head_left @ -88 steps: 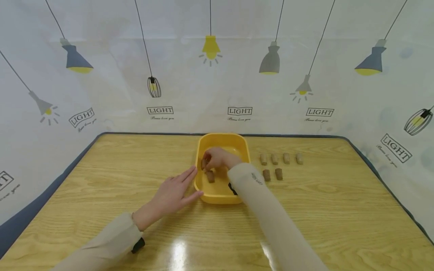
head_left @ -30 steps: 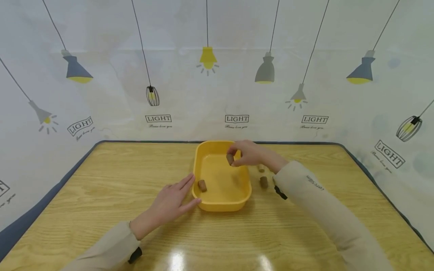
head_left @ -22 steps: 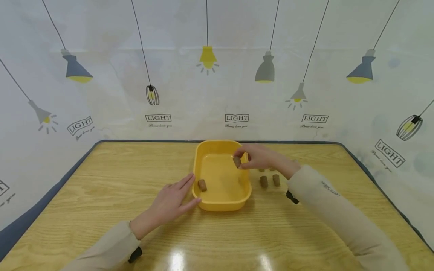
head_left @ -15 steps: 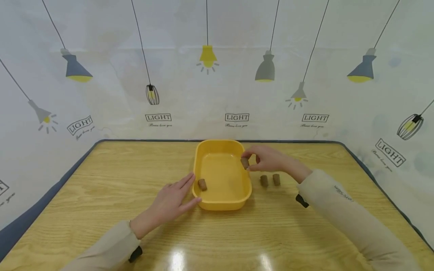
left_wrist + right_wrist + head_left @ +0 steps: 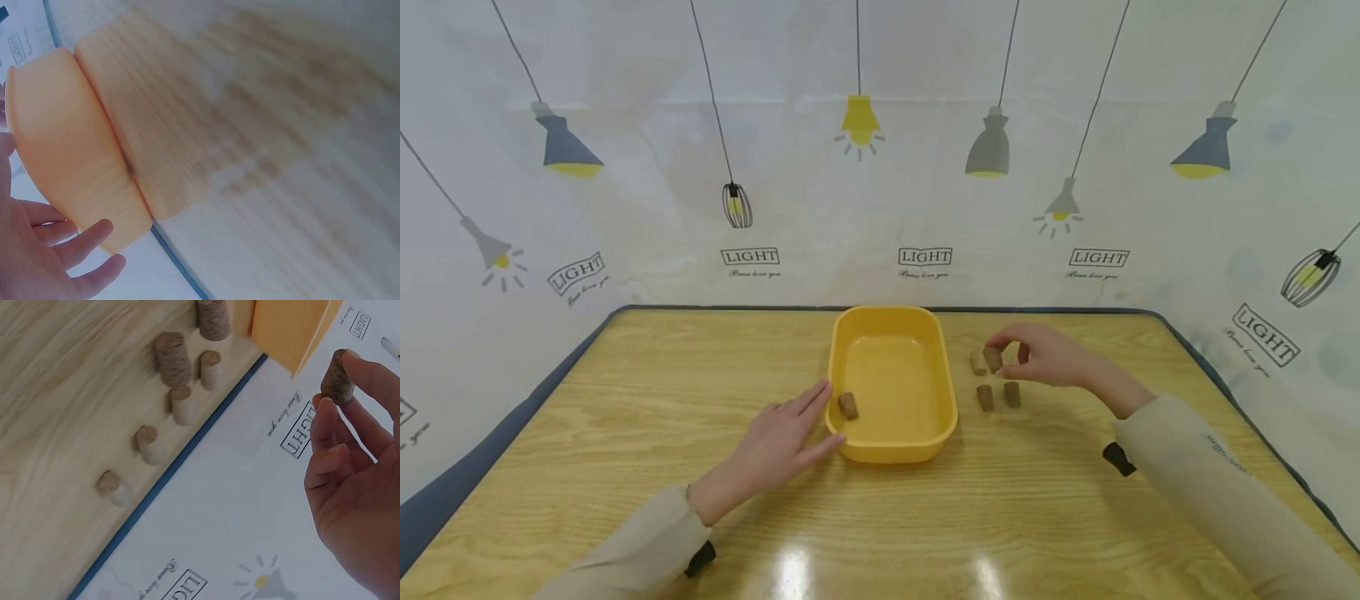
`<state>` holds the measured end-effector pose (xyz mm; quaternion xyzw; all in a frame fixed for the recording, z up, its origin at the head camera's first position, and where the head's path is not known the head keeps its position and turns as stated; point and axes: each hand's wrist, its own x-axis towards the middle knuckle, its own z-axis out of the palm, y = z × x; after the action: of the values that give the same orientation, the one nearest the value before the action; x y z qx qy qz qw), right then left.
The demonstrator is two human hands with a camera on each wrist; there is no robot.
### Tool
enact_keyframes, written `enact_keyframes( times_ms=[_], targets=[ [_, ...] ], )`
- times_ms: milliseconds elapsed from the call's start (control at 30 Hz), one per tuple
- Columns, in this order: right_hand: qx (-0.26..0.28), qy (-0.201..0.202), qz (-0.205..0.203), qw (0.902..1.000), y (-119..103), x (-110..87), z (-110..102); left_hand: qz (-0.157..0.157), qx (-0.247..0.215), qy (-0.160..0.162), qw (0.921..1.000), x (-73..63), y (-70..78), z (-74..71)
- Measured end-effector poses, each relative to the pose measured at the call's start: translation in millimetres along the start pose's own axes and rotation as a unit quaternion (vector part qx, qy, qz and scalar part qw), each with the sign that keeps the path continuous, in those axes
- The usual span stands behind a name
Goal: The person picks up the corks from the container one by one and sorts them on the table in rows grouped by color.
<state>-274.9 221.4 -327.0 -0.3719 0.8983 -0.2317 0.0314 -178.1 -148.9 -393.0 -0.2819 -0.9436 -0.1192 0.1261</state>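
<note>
My right hand (image 5: 1052, 357) pinches a brown cork (image 5: 338, 378) between thumb and fingertips, raised over the table to the right of the yellow basin (image 5: 891, 454). My left hand (image 5: 773, 446) has its fingers extended, their tips against the basin's left side. Inside the basin, near its left wall, lies one brown cork (image 5: 847, 406). Two darker corks stand on the table in a nearer row, one cork (image 5: 985, 397) beside another cork (image 5: 1012, 394). Behind them is a row of paler corks, of which a pale cork (image 5: 977, 361) shows; the right hand hides the others in the head view.
The right wrist view shows the pale row whole, with a pale cork (image 5: 115, 487) at its end. The wooden table (image 5: 700, 358) has a dark blue edge strip (image 5: 737, 308) at the back, against a wall covering (image 5: 820, 200) printed with lamps.
My right hand has lifted a cork out of the basin and carried it right, past the rim, to above the table corks. The left hand keeps its place at the basin.
</note>
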Motion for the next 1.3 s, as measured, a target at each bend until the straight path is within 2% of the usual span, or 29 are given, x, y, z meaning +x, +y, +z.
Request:
enact_keyframes(
  times_ms=[233, 533, 700, 1033, 1300],
  targets=[
    [0.006, 0.0, 0.031, 0.9995, 13, -23.0, 0, 0.002, 0.001, 0.001, 1.0, 0.2, -0.8, 0.4],
    [0.002, 0.008, 0.038, 0.9993, 32, -46.5, 8, 0.0, 0.0, 0.003, 1.0, 0.1, -1.6, 1.3],
    [0.019, 0.007, 0.048, 0.9986, 46, -52.0, 17, -0.001, 0.002, 0.002, 1.0, 0.2, -1.1, 1.1],
    [0.044, -0.001, 0.107, 0.9933, 62, -58.8, 29, -0.005, -0.003, -0.005, 1.0, -0.3, -0.6, 1.6],
    [0.033, 0.009, 0.105, 0.9939, 65, -58.5, 34, -0.001, -0.005, 0.001, 1.0, -0.6, -1.1, 1.5]
  ],
)
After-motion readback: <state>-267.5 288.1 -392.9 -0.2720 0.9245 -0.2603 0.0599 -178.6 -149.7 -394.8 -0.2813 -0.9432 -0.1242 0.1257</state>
